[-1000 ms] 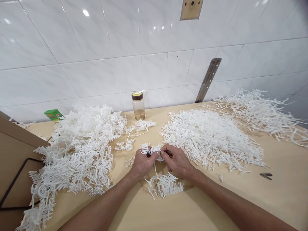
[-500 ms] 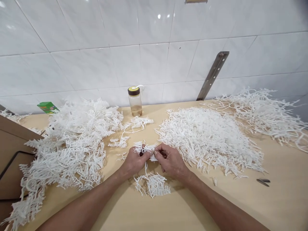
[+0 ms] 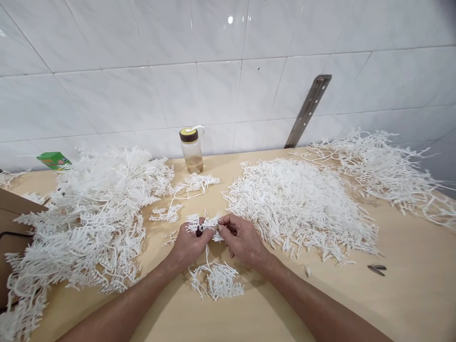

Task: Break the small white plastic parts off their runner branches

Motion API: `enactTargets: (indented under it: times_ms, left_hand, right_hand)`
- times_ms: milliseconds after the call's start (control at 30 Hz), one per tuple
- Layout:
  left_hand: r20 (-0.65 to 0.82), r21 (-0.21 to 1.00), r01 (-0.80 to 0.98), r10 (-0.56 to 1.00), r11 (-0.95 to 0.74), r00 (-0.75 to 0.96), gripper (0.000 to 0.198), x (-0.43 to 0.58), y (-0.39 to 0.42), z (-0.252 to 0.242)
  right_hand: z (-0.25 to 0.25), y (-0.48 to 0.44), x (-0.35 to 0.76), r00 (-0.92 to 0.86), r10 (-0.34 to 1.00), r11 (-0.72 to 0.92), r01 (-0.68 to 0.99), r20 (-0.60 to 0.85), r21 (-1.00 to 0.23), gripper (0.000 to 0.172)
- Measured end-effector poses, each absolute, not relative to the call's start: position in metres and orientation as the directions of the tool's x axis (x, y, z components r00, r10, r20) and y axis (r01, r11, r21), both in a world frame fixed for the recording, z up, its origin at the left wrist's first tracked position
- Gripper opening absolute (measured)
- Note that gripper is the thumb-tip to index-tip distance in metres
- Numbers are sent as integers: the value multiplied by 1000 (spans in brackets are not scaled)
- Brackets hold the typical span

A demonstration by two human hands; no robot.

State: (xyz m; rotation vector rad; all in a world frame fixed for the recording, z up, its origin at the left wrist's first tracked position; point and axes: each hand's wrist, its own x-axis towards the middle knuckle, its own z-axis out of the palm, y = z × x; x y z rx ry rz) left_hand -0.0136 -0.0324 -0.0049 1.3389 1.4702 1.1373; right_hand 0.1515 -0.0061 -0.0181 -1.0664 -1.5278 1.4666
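Observation:
My left hand [image 3: 190,244] is closed around a white, branching plastic-looking sprig [image 3: 193,222] with many thin prongs. A small dark object shows among its fingers; its kind I cannot make out. Close beside it, my right hand [image 3: 242,237] pinches the sprig's right-hand end between thumb and forefinger. From the hands a thin white stem runs down toward a small clump of prongs [image 3: 223,281] just below, near the table's front. Larger heaps of the same white material lie on both sides: a tangled left pile [image 3: 103,213] and a denser right pile [image 3: 299,204].
A drink bottle [image 3: 192,152] with brown liquid stands against the tiled wall [image 3: 221,104]. Longer bare branches [image 3: 384,171] lie far right. A small dark two-part item [image 3: 376,270] rests on the table [image 3: 409,294]. A green box [image 3: 53,160] and a brown carton [image 3: 14,213] are at left.
The whole view has shifted slightly, so things appear a little further left. Both hands keep their closed hold on the white sprig, with hardly any other movement.

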Motion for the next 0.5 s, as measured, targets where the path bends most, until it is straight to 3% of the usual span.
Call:
enactTargets:
  times_ms: [233, 400, 500]
  left_hand:
    - [-2, 977, 213, 995, 23, -100, 24, -13, -32, -5]
    - [-1, 969, 245, 998, 16, -60, 23, -11, -32, 5]
    - [5, 961, 276, 998, 14, -69, 24, -10, -32, 5]
  right_hand:
    - [-17, -6, 153, -367, 929, 6, 127, -42, -992, 16]
    - [-18, -8, 148, -282, 946, 258, 343, 163, -903, 10]
    - [-17, -6, 145, -218, 957, 268, 418, 191, -868, 11]
